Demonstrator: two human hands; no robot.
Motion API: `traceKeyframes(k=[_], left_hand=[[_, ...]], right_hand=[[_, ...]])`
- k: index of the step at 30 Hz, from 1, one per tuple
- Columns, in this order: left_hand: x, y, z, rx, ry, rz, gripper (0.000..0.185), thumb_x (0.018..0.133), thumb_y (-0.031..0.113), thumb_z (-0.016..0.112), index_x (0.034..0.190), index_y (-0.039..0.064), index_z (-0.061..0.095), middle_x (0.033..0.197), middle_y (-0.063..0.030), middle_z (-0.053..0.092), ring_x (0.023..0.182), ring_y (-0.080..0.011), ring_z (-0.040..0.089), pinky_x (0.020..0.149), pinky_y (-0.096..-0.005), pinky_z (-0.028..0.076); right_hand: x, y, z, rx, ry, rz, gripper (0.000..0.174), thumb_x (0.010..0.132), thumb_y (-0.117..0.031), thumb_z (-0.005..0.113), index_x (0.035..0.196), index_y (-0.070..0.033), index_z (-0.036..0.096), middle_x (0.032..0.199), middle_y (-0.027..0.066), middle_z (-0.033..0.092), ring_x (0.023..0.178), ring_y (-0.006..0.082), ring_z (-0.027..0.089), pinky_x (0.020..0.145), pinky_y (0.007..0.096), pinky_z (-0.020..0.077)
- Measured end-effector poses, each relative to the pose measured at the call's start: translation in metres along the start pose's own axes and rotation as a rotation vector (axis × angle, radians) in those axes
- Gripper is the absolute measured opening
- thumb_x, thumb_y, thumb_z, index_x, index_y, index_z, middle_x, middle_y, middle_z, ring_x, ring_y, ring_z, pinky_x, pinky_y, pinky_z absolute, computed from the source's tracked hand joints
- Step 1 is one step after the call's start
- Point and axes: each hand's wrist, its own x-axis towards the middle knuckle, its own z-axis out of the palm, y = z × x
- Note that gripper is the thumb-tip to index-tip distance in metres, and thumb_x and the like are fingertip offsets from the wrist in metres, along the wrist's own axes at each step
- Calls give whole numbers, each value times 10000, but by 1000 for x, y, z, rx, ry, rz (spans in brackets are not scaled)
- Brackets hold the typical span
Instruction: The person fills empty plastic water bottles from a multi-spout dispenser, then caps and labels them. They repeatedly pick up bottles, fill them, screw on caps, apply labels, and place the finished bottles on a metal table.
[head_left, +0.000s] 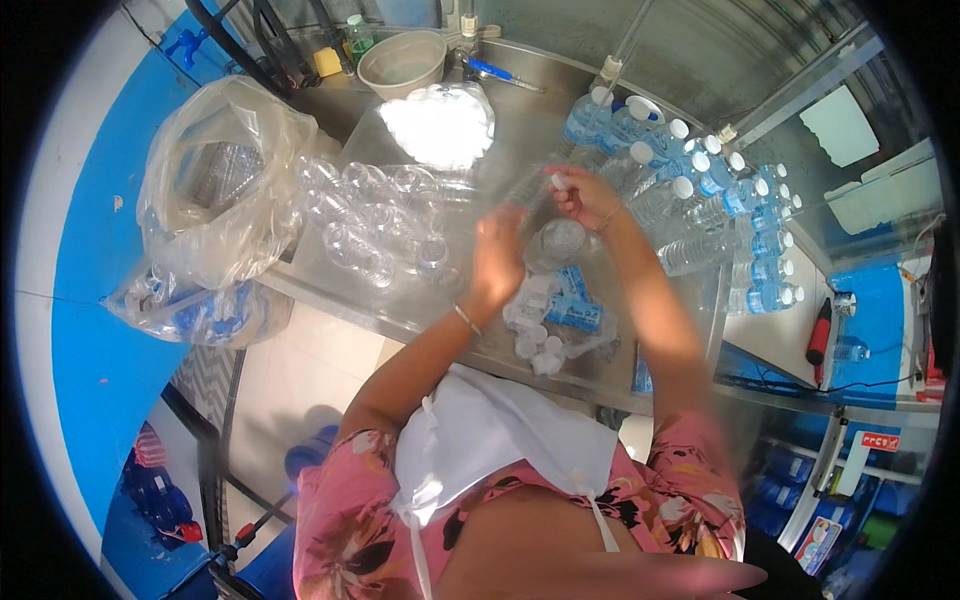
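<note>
My right hand pinches a white bottle cap between its fingertips. Just left of it, my left hand is at a clear plastic bottle; motion blur hides the exact grip. Another clear bottle stands right of my left hand, below my right hand. Nearer my body lies a small pile of loose white caps, with blue printed labels beside it. Off to the left, several uncapped, unlabelled bottles are grouped on the steel table.
Rows of capped bottles, many with blue labels, line the right side. An open plastic bag with bottles inside bulges at the left. Toward the back are a bowl, a blue-handled tool and a shiny plastic-wrapped bundle.
</note>
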Motion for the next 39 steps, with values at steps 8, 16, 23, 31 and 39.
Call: traceKeyframes(k=[8, 16, 23, 31, 39], left_hand=[[50, -25, 28, 8, -90, -245, 618, 844, 128, 656, 1376, -36, 387, 1206, -279, 514, 1092, -452, 522, 917, -463, 454], [48, -30, 42, -233, 95, -147, 640, 839, 81, 670, 1391, -33, 366, 1254, -273, 486, 1168, -408, 496, 949, -434, 440], [50, -41, 63, -505, 134, -12, 619, 785, -34, 671, 1353, 18, 431, 1276, -197, 492, 1200, -365, 487, 1007, -404, 408], [51, -53, 69, -649, -37, -126, 656, 794, -55, 637, 1404, 40, 414, 1394, -177, 470, 1297, -330, 456, 1060, -365, 381], [14, -23, 36, -730, -127, -159, 807, 739, -165, 482, 1489, 53, 281, 1488, -143, 385, 1387, -265, 362, 1138, -359, 290]], right_hand=[[-26, -25, 0, -621, -29, -112, 339, 905, -37, 537, 1240, -12, 589, 1060, 135, 643, 866, 183, 634, 705, 262, 507], [-124, -1, 27, -1197, 81, -1085, 367, 887, -28, 545, 1251, -49, 596, 1278, 130, 597, 1139, 321, 588, 950, 386, 472], [-114, 26, 42, -1262, 28, -1356, 368, 808, -48, 687, 1173, -58, 644, 1284, 106, 601, 1145, 312, 593, 935, 392, 494], [-107, 26, 37, -1116, 111, -1313, 446, 848, -141, 696, 1263, -43, 565, 1252, 108, 615, 1147, 316, 595, 975, 388, 476], [-44, -27, 28, -1236, 175, -738, 698, 764, -305, 770, 1342, -78, 451, 1227, 157, 597, 1093, 364, 599, 937, 420, 467]])
